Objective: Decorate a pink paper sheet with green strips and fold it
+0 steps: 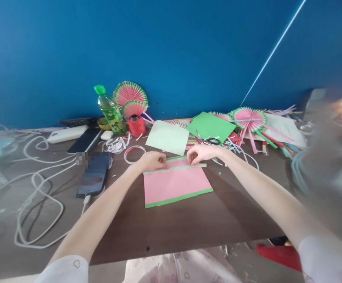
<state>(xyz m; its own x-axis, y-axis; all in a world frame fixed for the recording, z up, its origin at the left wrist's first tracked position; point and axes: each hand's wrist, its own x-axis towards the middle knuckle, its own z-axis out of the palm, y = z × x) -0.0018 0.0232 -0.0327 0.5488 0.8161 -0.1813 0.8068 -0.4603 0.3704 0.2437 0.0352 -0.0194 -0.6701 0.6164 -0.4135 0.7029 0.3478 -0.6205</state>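
Observation:
A sheet of pink paper lies flat on the desk in front of me, with a green band along its near edge and green at its far edge. Across its far part runs a narrow pale green paper strip, whose right end sticks out past the sheet. My left hand is closed, its bent fingertips on the strip left of centre. Closed as well, my right hand pinches the strip toward its right end. Fingertip contact is partly hidden by the curled fingers.
Behind the hands lie a pale green sheet, a green sheet and black-handled scissors. Pink-and-green folded paper fans, a bottle and a red thread spool line the wall. Phones and white cables occupy the left.

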